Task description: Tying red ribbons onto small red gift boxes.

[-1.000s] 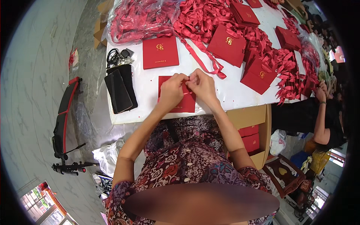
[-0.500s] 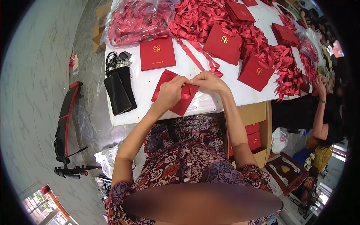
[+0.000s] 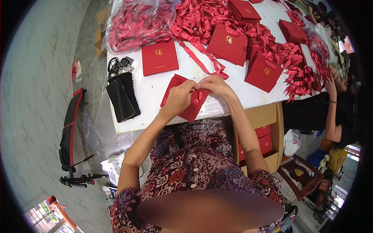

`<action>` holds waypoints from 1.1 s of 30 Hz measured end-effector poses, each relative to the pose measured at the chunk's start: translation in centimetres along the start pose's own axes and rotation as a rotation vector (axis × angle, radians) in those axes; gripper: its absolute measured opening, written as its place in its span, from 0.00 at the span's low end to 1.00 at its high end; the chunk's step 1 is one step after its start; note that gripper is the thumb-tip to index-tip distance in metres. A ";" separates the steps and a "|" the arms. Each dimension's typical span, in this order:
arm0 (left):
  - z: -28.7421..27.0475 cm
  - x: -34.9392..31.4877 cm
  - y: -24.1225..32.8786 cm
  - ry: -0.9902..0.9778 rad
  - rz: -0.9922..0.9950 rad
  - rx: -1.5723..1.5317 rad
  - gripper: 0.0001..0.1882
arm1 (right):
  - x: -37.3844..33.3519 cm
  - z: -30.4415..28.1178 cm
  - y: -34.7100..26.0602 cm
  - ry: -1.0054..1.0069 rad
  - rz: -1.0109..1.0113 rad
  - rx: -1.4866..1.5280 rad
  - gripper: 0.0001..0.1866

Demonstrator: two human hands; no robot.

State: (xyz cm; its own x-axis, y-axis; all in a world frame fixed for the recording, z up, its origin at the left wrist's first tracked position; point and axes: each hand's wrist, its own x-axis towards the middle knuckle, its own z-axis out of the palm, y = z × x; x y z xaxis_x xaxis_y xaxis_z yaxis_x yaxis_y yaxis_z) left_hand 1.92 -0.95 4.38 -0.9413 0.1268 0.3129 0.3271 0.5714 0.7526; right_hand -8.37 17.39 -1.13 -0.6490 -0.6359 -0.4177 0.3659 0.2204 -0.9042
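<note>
A small red paper gift bag (image 3: 191,113) lies tilted on the white table near its front edge. Over it, my left hand (image 3: 179,98) is closed with the fingertips pinched on a red ribbon (image 3: 198,95). My right hand (image 3: 214,85) pinches the same ribbon from the other side, its fingertips almost meeting those of the left. Part of the ribbon and the bag's middle are hidden under my fingers. Just beyond lies another flat red bag (image 3: 159,59) with gold print. Loose ribbon strands (image 3: 206,58) trail toward my right hand.
A heap of red ribbons (image 3: 200,21) and a plastic sack of ribbons (image 3: 138,27) fill the far side. Several red bags (image 3: 228,44) lie to the right. A black pouch (image 3: 120,100) sits left. An open carton (image 3: 276,136) stands below the edge. A co-worker's hand (image 3: 330,83) is far right.
The whole view has shifted slightly. Both my hands keep their pinch over the bag, with the fingertips still close together. At the right, the co-worker's arm has moved a little.
</note>
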 end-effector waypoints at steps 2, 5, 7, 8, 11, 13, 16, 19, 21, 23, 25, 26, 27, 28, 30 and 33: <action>0.5 0.0 -0.2 0.006 -0.031 0.000 0.08 | 0.3 0.4 0.4 0.201 -0.116 -0.122 0.12; 1.0 -0.5 -0.7 -0.031 -0.150 -0.093 0.09 | -0.3 1.2 -2.0 0.493 -0.230 -0.261 0.12; 1.4 -0.7 -1.6 0.106 -0.188 -0.028 0.09 | -1.2 1.8 -3.7 0.662 -0.238 -0.442 0.12; 1.5 -0.8 -2.0 0.209 -0.114 0.024 0.13 | -1.1 2.1 -3.6 0.710 -0.302 -0.494 0.11; 1.7 -1.5 -2.6 0.271 -0.325 -0.009 0.17 | -2.0 3.7 -3.2 0.635 -0.506 -0.427 0.09; 2.0 -1.8 -2.9 0.265 -0.327 -0.036 0.19 | -2.4 6.0 -3.0 0.475 -0.418 -0.356 0.09; 2.7 -1.9 -2.7 0.252 -0.332 -0.160 0.22 | -2.1 8.5 -2.2 0.329 -0.422 -0.223 0.08; 2.2 -2.2 -2.2 0.234 -0.350 -0.290 0.24 | -1.4 8.4 -1.1 0.219 -0.373 -0.075 0.08; 1.4 -2.3 -1.5 0.161 -0.283 -0.275 0.26 | -1.6 8.4 -1.1 0.211 -0.376 -0.008 0.08; 0.5 -2.7 -2.1 0.153 -0.299 -0.402 0.27 | -1.9 8.0 -1.6 0.201 -0.381 0.057 0.08; -0.8 -3.0 -3.0 0.144 -0.316 -0.532 0.28 | -2.2 6.7 -2.1 0.227 -0.387 0.028 0.08; -1.6 -3.0 -3.6 0.184 -0.221 -0.207 0.28 | -2.6 6.1 -2.6 0.184 -0.395 0.085 0.09; -2.1 -3.1 -4.0 0.220 -0.125 0.119 0.29 | -2.8 6.2 -3.0 0.180 -0.392 0.084 0.09; -2.3 -3.2 -4.2 0.220 -0.125 0.116 0.29 | -3.0 6.1 -3.4 0.187 -0.341 -0.032 0.09; -2.4 -3.4 -4.4 0.115 -0.126 0.276 0.25 | -3.1 6.6 -3.4 0.268 -0.307 -0.293 0.08; -2.3 -3.1 -4.3 0.043 -0.124 0.323 0.22 | -2.7 7.6 -2.9 0.321 -0.437 -0.562 0.07</action>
State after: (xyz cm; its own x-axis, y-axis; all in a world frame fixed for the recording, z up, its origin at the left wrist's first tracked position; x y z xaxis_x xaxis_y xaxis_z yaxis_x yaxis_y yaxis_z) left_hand 3.59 -5.68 1.53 -0.9657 0.0094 0.2597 0.1603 0.8082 0.5666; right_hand -2.59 12.89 3.29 -0.8492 -0.5247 0.0587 -0.3043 0.3955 -0.8666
